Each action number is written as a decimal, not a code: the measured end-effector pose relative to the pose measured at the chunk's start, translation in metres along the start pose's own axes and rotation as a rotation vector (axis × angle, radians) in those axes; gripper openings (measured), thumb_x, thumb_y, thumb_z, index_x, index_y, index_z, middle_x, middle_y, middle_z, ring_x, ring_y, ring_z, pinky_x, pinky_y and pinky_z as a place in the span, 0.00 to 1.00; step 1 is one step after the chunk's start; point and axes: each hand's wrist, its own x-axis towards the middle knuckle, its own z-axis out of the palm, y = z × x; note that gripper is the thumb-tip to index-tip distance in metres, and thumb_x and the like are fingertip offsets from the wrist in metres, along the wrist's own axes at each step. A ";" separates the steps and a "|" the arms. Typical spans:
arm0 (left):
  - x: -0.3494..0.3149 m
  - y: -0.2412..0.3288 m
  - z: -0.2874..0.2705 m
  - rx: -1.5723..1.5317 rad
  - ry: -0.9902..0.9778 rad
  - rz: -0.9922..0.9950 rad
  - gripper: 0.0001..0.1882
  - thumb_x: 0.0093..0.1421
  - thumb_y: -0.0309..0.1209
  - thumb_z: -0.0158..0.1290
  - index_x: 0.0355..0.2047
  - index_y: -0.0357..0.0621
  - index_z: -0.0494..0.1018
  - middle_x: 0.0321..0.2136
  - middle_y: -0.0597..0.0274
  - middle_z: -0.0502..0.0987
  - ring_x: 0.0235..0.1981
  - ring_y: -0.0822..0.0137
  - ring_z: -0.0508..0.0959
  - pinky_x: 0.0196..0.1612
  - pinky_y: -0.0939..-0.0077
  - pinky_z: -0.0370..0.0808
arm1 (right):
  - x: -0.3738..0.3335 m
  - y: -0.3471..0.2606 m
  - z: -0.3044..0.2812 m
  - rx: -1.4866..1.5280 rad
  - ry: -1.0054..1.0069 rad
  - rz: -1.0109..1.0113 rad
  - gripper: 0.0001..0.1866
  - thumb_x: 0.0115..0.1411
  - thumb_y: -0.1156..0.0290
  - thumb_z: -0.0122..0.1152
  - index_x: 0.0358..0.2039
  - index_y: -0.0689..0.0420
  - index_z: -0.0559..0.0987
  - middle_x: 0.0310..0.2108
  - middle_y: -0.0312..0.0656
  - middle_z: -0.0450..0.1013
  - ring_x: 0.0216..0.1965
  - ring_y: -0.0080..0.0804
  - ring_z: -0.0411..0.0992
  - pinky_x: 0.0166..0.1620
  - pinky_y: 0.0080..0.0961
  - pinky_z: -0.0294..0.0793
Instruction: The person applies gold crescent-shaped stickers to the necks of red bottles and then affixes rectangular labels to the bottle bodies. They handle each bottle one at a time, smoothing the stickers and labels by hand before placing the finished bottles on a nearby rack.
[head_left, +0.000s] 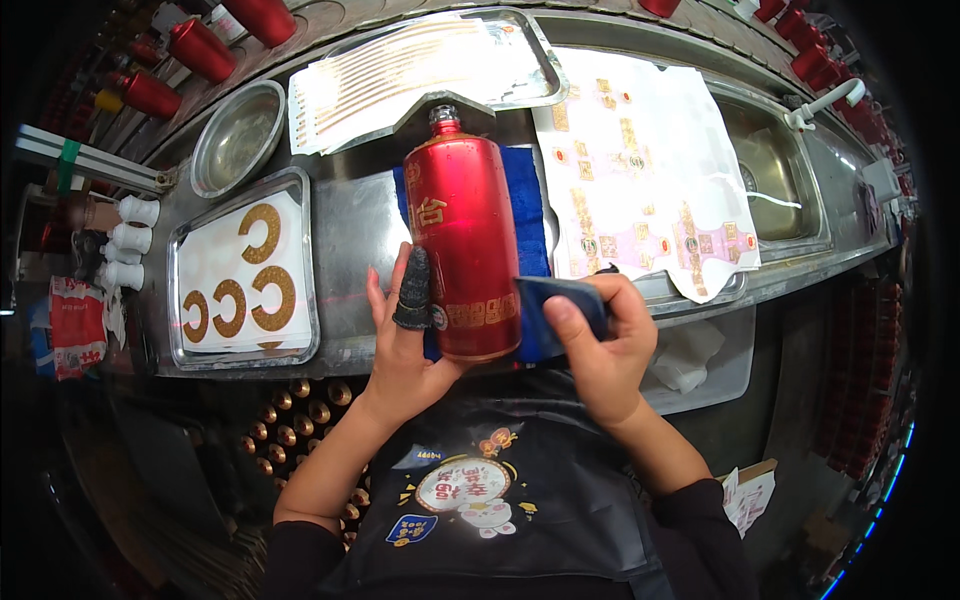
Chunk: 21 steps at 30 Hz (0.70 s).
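A glossy red bottle (pixel 462 255) with gold print lies on a blue cloth (pixel 530 205) in front of me, its bare neck pointing away. My left hand (pixel 405 355) holds the bottle's lower left side and base, with some fingers stretched along it. One finger wears a black cover (pixel 413 300). In my right hand (pixel 608 350) is a flat, dark blue-grey scraper (pixel 572 292), pinched between thumb and fingers. Its edge meets or nearly meets the bottle's lower right side; I cannot tell which. A gold band of print circles the bottle near its base.
To the left, a metal tray (pixel 312 260) bears gold C-shaped labels, beside a round metal basin (pixel 240 135). Another tray (pixel 548 80) at the back holds printed strips. White label sheets (pixel 650 110) lie right of the bottle, before a sink (pixel 785 180). More red bottles (pixel 200 50) stand far left.
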 end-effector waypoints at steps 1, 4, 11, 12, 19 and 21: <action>0.000 0.000 0.000 -0.005 0.010 0.001 0.56 0.49 0.43 0.71 0.71 0.38 0.51 0.67 0.43 0.61 0.72 0.40 0.52 0.69 0.33 0.34 | 0.003 -0.004 0.003 -0.106 -0.039 -0.051 0.09 0.60 0.72 0.70 0.35 0.62 0.78 0.30 0.36 0.77 0.32 0.19 0.71 0.36 0.20 0.72; 0.000 0.003 -0.001 0.002 0.043 0.009 0.54 0.49 0.42 0.71 0.70 0.38 0.54 0.68 0.42 0.61 0.72 0.42 0.54 0.69 0.34 0.35 | 0.011 -0.014 0.009 -0.074 -0.011 0.147 0.09 0.61 0.72 0.68 0.36 0.62 0.78 0.30 0.35 0.75 0.32 0.20 0.70 0.36 0.21 0.71; -0.002 0.012 -0.005 -0.053 0.147 0.048 0.59 0.45 0.48 0.73 0.70 0.37 0.54 0.67 0.41 0.61 0.72 0.42 0.55 0.70 0.34 0.35 | 0.017 -0.010 -0.010 0.041 -0.153 0.198 0.15 0.63 0.76 0.63 0.49 0.65 0.76 0.39 0.36 0.74 0.40 0.15 0.69 0.44 0.17 0.69; -0.003 0.012 -0.005 -0.113 0.157 0.024 0.60 0.45 0.48 0.73 0.70 0.36 0.53 0.67 0.41 0.61 0.71 0.42 0.56 0.70 0.34 0.34 | 0.018 -0.011 -0.014 0.128 -0.152 0.379 0.12 0.63 0.77 0.62 0.46 0.64 0.77 0.38 0.34 0.74 0.38 0.16 0.69 0.43 0.18 0.70; -0.006 -0.009 0.002 -0.637 0.022 -0.219 0.41 0.67 0.49 0.54 0.70 0.37 0.54 0.71 0.44 0.55 0.75 0.54 0.47 0.72 0.45 0.25 | 0.012 -0.021 0.008 -0.122 -0.394 0.341 0.23 0.53 0.65 0.76 0.40 0.55 0.69 0.33 0.29 0.67 0.33 0.15 0.61 0.35 0.14 0.61; -0.008 -0.015 0.005 -0.606 0.022 -0.205 0.37 0.68 0.46 0.53 0.70 0.39 0.56 0.71 0.45 0.55 0.75 0.55 0.46 0.71 0.45 0.25 | 0.003 -0.020 0.013 -0.285 -0.395 0.257 0.27 0.51 0.65 0.78 0.41 0.53 0.66 0.37 0.31 0.66 0.33 0.14 0.60 0.33 0.13 0.60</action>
